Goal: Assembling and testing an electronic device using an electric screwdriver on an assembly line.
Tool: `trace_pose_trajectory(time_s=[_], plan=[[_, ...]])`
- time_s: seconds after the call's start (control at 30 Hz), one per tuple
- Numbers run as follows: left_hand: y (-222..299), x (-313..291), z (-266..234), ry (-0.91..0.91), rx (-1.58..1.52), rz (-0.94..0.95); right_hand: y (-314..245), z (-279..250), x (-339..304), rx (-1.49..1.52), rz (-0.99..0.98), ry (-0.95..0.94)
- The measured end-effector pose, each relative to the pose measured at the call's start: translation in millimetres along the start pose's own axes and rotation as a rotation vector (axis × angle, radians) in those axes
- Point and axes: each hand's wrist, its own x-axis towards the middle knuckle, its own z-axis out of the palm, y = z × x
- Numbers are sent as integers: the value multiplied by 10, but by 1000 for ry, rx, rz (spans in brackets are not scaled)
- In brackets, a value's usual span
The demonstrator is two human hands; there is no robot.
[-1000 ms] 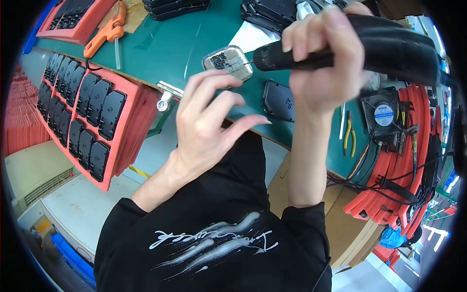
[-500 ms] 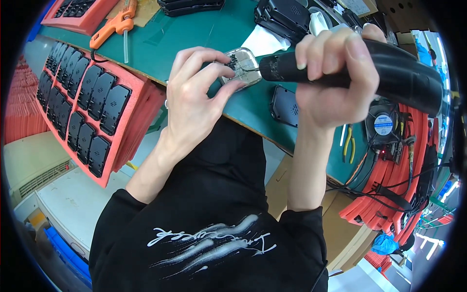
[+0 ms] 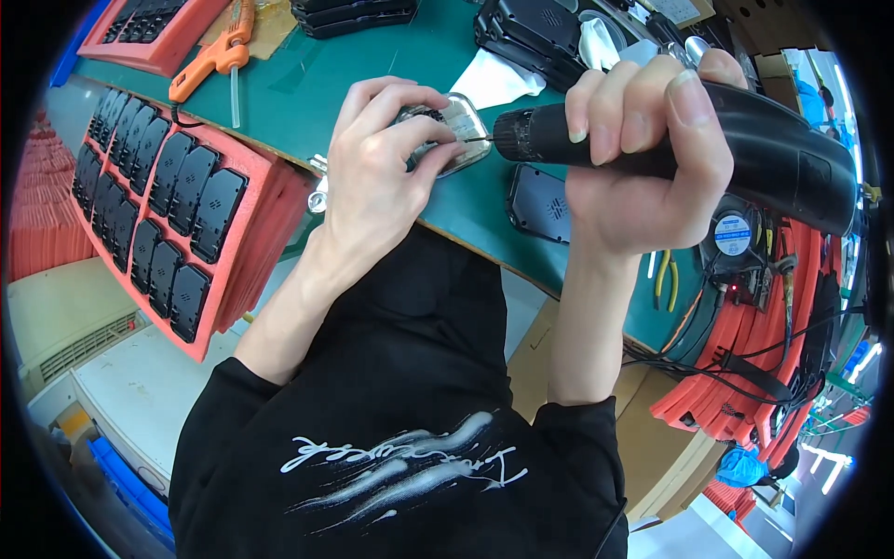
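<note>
An electric screwdriver (image 3: 792, 154), black and thick-bodied, is wrapped in the fingers of my right hand (image 3: 643, 177). It lies nearly level, its thin bit pointing left. The thumb and index finger of my left hand (image 3: 382, 158) press together at the bit's tip; whatever lies between them is too small to make out. Just beyond those fingers is a small clear shallow case (image 3: 464, 114) with rounded corners, partly covered by my hand. Small dark pieces show in it. Below the screwdriver, a black flat housing (image 3: 542, 205) with a speaker grille rests on the green table.
At left stands a pink foam tray (image 3: 244, 244) holding several black housings. An orange glue gun (image 3: 220, 61) lies on the green table (image 3: 312, 102). More black housings (image 3: 535, 42) are stacked at the back beside a white cloth (image 3: 494, 79). Yellow-handled pliers (image 3: 665, 279) and cables are at right.
My left thumb and index finger have closed together at the bit's tip, moving off the case's near edge. The screwdriver has shifted very slightly, still in my right hand.
</note>
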Motion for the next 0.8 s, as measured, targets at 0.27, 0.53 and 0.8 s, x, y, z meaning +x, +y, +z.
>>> trace_pose_trajectory(time_s=[0.27,0.53,0.8], plan=[[50,-1,6,-4,-119,-98,-216,79,-7,-612,0,-127],[63,8,-7,39,-99,-35,-286,-8,25,-503,24,-282],[122,9,-30,24,-110,-26,-306,-13,61,-487,46,-304]])
